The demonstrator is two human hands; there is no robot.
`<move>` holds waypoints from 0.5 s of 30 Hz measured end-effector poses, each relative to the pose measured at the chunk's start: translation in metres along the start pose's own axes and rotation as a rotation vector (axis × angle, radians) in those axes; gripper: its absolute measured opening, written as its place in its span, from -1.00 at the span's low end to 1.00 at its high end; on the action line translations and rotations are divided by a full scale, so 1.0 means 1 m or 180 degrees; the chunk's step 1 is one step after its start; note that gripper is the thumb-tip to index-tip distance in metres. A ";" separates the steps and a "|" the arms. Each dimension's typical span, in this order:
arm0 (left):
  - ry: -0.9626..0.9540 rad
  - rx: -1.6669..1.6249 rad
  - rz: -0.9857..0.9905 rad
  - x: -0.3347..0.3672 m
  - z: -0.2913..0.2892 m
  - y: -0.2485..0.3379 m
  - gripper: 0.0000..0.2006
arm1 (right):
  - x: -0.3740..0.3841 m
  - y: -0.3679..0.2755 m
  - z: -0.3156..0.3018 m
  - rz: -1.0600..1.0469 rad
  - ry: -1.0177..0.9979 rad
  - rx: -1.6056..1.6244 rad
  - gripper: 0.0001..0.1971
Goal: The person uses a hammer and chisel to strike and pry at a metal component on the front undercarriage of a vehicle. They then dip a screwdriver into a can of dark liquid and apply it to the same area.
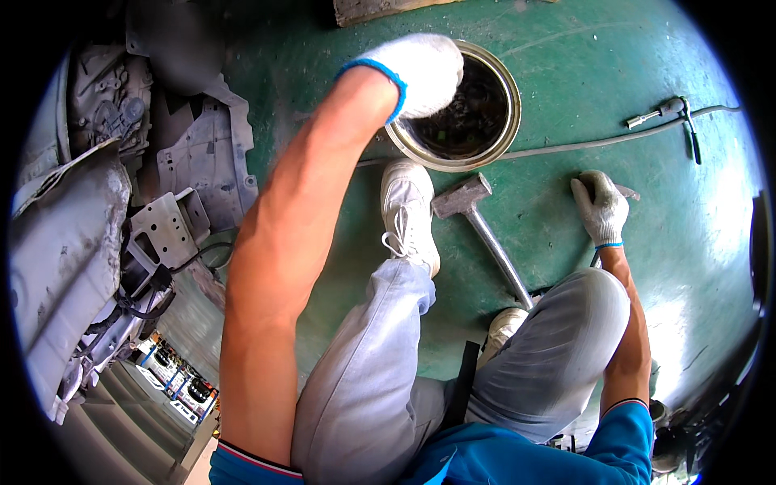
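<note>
Reaching into the round metal tin (497, 129), the left hand (416, 73) hides its grip; the right hand (602, 208) lies closed on a tool beside the hammer (477, 217) on the green floor (566, 73)

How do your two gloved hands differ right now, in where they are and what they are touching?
The left hand is raised over the round metal can, reaching into its dark contents. The right hand is pressed low on the green floor, covering a small tool, beside the hammer. Both wear white gloves with blue cuffs.
</note>
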State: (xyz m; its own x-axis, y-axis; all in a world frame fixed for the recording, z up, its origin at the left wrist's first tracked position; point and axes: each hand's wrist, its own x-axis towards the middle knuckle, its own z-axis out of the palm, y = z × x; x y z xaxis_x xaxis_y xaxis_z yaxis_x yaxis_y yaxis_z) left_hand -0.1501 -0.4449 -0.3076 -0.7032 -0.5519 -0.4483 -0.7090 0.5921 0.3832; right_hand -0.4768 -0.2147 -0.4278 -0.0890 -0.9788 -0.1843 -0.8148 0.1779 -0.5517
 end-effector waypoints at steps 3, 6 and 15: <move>-0.0616 0.0298 -0.0442 0.013 0.024 0.002 -0.78 | 0.001 -0.001 0.000 -0.0097 0.0017 -0.0016 -0.83; -0.1079 0.0132 -0.1041 0.028 0.045 0.008 -0.75 | 0.000 0.003 0.000 -0.0090 0.0047 -0.0035 -0.83; -0.0954 0.0459 -0.1063 0.035 0.081 -0.011 -0.75 | -0.001 0.002 -0.002 -0.0040 -0.0014 -0.0032 -0.83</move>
State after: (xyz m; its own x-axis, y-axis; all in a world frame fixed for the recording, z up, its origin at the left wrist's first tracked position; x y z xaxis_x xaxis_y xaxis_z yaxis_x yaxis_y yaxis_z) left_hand -0.1630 -0.4233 -0.3924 -0.3763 -0.5447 -0.7495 -0.8641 0.4982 0.0719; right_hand -0.4798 -0.2137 -0.4276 -0.0762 -0.9805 -0.1811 -0.8215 0.1646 -0.5459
